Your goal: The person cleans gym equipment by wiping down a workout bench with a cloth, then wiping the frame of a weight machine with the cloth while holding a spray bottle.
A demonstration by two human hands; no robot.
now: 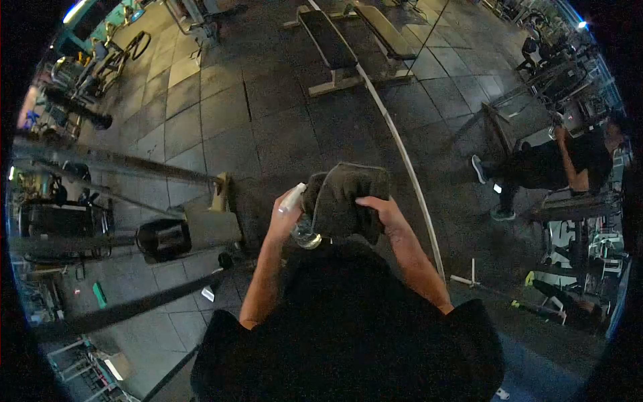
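Observation:
In front of my chest, my left hand (287, 209) is closed around a spray bottle (305, 236) with a white top and a clear body holding some yellowish liquid. A dark grey cloth (341, 201) hangs bunched beside the bottle, its left edge against it. My right hand (378, 211) grips the cloth at its right side, with the thumb lying over the fabric. Part of the fingers of both hands is hidden behind the bottle and the cloth.
Two flat benches (327, 37) stand ahead on the tiled floor (224, 117). Metal bars and a padded machine (164, 238) are at the left. At the right a person in dark clothes (549, 167) is on a seat. A pale line (402, 147) crosses the view.

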